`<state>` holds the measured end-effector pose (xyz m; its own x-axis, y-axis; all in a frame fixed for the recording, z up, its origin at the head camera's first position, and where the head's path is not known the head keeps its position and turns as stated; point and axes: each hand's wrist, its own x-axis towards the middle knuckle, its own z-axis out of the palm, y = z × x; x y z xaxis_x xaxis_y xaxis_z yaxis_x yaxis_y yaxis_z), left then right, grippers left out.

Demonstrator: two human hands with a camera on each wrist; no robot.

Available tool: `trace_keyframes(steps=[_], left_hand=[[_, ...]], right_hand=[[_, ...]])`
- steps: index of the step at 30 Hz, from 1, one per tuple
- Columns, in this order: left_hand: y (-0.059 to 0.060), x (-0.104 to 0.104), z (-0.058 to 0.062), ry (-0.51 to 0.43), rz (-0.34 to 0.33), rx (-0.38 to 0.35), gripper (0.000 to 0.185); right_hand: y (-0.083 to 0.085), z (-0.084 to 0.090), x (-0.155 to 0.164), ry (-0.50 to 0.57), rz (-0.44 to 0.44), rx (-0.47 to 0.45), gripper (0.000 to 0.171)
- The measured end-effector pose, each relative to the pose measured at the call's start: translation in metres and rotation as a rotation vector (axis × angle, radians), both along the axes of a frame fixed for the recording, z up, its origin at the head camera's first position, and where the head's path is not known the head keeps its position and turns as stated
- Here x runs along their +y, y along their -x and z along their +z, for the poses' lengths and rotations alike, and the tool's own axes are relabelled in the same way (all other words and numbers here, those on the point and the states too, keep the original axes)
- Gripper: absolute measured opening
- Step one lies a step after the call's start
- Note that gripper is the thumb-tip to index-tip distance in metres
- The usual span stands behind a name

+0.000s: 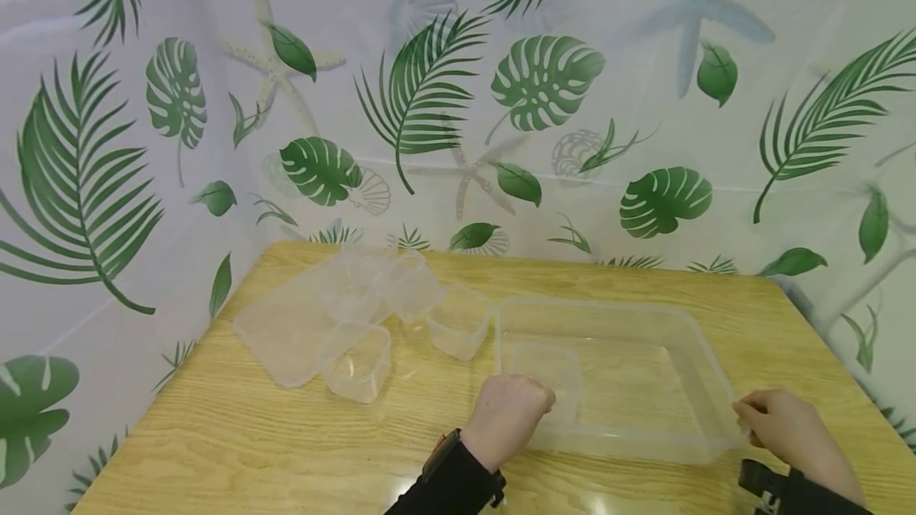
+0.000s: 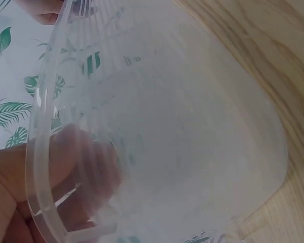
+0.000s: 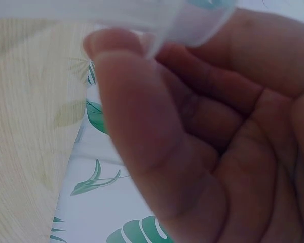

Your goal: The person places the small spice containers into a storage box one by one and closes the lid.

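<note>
A large clear plastic storage box (image 1: 608,447) sits on the wooden table, its opening facing up. My left hand (image 1: 510,416) grips the rim at its near left corner. In the left wrist view, my fingers (image 2: 93,162) show blurred through the clear ribbed wall. At the box's right side my right hand (image 1: 783,424) pinches the rim between thumb and fingers. The right wrist view shows that rim (image 3: 172,25) at the fingertips. Inside the box, on the left, shows a small square clear piece (image 1: 561,364), partly hidden by my left hand.
Left of the box stand several small clear containers, one near the middle (image 1: 458,332) and one closer to me (image 1: 361,368). A flat clear lid (image 1: 275,340) lies under some of them. Behind the table hangs a leaf-patterned cloth (image 1: 444,181).
</note>
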<state>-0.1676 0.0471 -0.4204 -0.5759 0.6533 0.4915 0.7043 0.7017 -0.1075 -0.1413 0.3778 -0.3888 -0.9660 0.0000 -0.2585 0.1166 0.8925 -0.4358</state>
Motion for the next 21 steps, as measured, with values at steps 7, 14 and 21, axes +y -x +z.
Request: trace_keyframes(steps=[7, 14, 21], left_hand=[[0.0009, -0.0012, 0.0017, 0.033, -0.017, -0.066, 0.007], [0.0014, -0.0009, 0.0017, 0.058, -0.017, -0.108, 0.008], [0.0018, -0.001, 0.0027, 0.024, -0.043, -0.118, 0.009]], right_hand=[[-0.0013, 0.0008, -0.0017, -0.003, 0.004, 0.002, 0.032], [-0.0018, 0.0006, -0.0009, 0.019, 0.001, -0.014, 0.033], [-0.0013, -0.0005, 0.0009, 0.034, -0.013, -0.028, 0.033]])
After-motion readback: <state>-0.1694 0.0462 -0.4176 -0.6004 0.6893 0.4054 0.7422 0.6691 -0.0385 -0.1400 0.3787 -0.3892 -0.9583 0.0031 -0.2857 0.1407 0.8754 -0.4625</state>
